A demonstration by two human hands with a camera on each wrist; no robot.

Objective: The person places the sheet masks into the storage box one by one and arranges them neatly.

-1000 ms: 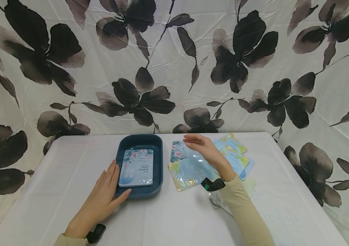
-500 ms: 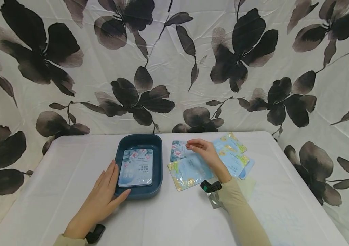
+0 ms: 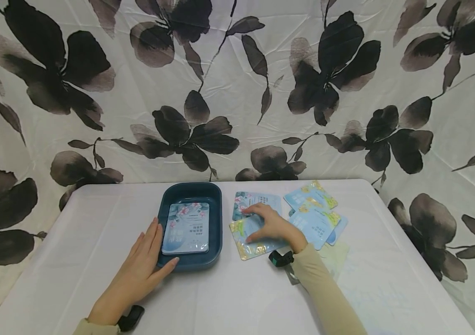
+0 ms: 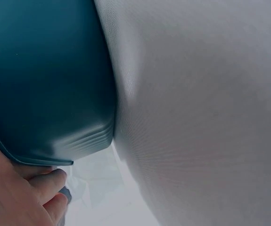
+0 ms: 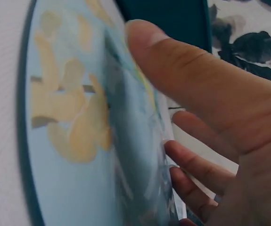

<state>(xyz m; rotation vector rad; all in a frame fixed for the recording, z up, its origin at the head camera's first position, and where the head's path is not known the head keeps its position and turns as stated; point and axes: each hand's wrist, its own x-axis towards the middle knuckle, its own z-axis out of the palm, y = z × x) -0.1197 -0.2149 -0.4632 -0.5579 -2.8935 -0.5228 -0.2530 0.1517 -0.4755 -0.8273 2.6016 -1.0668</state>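
A dark blue tray (image 3: 215, 223) holds a stack of flat, pink-flowered sheet mask packets (image 3: 186, 228). My left hand (image 3: 137, 270) rests against its left side and near corner, fingers straight and thumb spread; the left wrist view shows the tray's outer wall (image 4: 50, 80) beside the fingers (image 4: 48, 186). To the right, my right hand (image 3: 272, 225) is over a light blue sheet mask packet with yellow flowers (image 3: 258, 249), thumb and fingers spread apart. In the right wrist view the thumb (image 5: 173, 61) lies by that packet's edge (image 5: 69, 122); a firm grip does not show.
A pink-flowered packet (image 3: 268, 200) lies just behind the right hand. More packets (image 3: 317, 225) overlap to its right, with a pale green sheet (image 3: 337, 256) nearer the front. A silvery piece (image 3: 292, 278) is partly under the right forearm. A floral curtain (image 3: 195, 139) hangs behind the table.
My right hand has come down and a little nearer onto the yellow-flowered packet, and its thumb and fingers have spread. The left hand and tray stay in place.
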